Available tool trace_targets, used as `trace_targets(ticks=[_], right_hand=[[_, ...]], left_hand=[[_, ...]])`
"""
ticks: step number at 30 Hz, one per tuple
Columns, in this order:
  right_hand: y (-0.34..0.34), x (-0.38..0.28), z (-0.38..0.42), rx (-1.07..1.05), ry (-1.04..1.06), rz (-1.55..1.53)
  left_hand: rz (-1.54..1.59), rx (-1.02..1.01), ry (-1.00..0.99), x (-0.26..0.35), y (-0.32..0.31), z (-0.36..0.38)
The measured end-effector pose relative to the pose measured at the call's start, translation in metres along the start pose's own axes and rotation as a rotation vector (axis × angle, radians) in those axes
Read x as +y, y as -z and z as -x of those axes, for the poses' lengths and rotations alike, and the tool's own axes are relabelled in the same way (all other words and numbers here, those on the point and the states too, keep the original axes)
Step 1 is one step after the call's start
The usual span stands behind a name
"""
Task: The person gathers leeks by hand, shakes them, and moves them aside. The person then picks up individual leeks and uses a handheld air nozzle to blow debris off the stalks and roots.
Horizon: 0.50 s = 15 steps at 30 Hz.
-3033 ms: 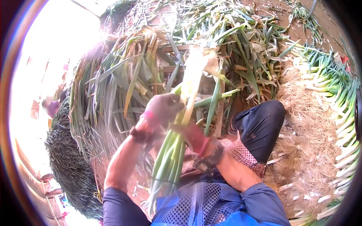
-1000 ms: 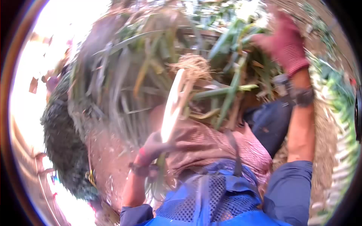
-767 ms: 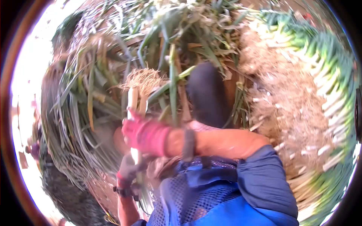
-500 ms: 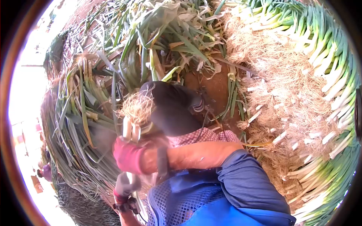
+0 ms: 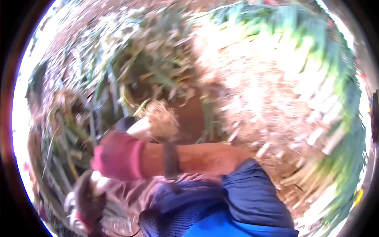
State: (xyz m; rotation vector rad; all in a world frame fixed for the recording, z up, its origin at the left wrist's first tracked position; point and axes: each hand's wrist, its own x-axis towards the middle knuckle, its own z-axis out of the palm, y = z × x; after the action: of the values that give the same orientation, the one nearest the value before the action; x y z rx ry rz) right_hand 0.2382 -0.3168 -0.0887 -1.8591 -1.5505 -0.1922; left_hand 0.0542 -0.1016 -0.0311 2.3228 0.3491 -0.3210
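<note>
My right hand (image 5: 118, 156), in a pink glove, is closed around the white stalks of a small bunch of leeks (image 5: 138, 127). Their shaggy, pale roots (image 5: 161, 117) point up and to the right, just above my forearm. Lower down at the left, my left hand (image 5: 89, 197) wears a grey-brown glove with a red cuff. It looks wrapped round the same bunch below the right hand, with a bit of white stalk showing between the two. Motion blurs both hands, and the leaf ends of the bunch are hard to make out.
A heap of untrimmed leeks (image 5: 55, 158) lies on the left. Stripped leaves (image 5: 134, 59) cover the ground ahead. On the right, cleaned leeks (image 5: 335, 150) lie in a curved row, roots inward. Brown soil (image 5: 193, 114) shows between the piles.
My view has swung to the right, so the piles shift left and blur. The leeks have tipped from upright to slanting, roots toward the right. Both hands remain on them.
</note>
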Motion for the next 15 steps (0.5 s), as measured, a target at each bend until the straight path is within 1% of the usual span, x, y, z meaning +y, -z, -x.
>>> trace_targets(ticks=[1,2,3,4,5,6,7,8,9,10,11,12,13,15], right_hand=[[0.034,0.003,-0.004,0.007,-0.037,0.148],[0.07,0.012,-0.007,0.046,0.012,0.182],[0.112,0.009,-0.003,0.1,-0.004,0.33],[0.144,0.011,0.004,0.052,-0.088,0.324],[0.159,0.009,0.024,0.444,-0.088,0.765],[0.203,0.021,0.041,0.581,0.115,0.516],[0.24,0.022,0.059,0.525,0.024,0.67],[0.272,0.016,0.077,0.473,-0.068,0.813],[0.302,0.003,0.097,0.504,-0.221,0.773],[0.327,-0.015,0.124,0.605,-0.486,0.653],[0.342,-0.037,0.145,0.732,-0.597,0.74],[0.359,-0.061,0.161,0.875,-0.901,0.676],[0.375,-0.065,0.189,1.04,-0.955,0.664],[0.407,-0.069,0.256,1.109,-0.949,0.89]], left_hand=[[-0.292,0.182,-0.242,0.014,0.007,-0.008],[-0.291,0.332,-0.354,0.027,0.009,-0.022],[-0.288,0.489,-0.455,0.045,0.01,-0.036],[-0.551,0.636,-0.528,0.078,0.015,-0.041],[-0.812,0.787,-0.592,0.106,0.02,-0.04],[-0.624,0.763,-0.699,0.109,0.022,-0.038],[-0.592,0.767,-0.736,0.109,0.018,-0.039],[-0.599,0.727,-0.798,0.111,0.014,-0.039],[-0.608,0.686,-0.854,0.112,0.01,-0.042],[-0.417,0.609,-0.877,0.118,-0.002,-0.049],[-0.4,0.613,-0.897,0.106,-0.008,-0.059],[-0.284,0.513,-0.748,0.077,-0.008,-0.076],[-0.173,0.412,-0.596,0.044,-0.008,-0.094],[-0.153,0.374,-0.593,-0.031,-0.008,-0.132]])
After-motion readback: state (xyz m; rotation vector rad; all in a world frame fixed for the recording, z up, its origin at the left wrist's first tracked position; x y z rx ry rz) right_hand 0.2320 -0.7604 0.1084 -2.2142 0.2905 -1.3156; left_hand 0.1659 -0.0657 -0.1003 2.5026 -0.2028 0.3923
